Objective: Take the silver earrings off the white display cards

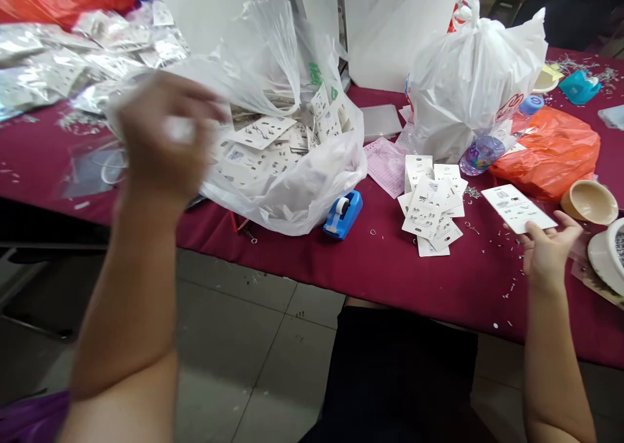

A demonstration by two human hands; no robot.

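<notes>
My right hand (548, 251) holds a white earring card (517, 209) by its lower edge, just right of a loose pile of similar cards (429, 205). My left hand (163, 134) is blurred by motion over the table's left part, beside a large clear plastic bag (292, 192) full of printed cards. Something white seems to show at its fingers, but the blur hides whether it holds anything. Small metal pieces lie scattered on the maroon tablecloth (487, 280).
A blue tape dispenser (342, 214) stands by the bag. Further back are a tied white plastic bag (472, 85), an orange bag (546, 153), a water bottle (482, 155), a tan bowl (589, 202), a white dish (607, 254) and silvery packets (49, 62). The floor is tiled.
</notes>
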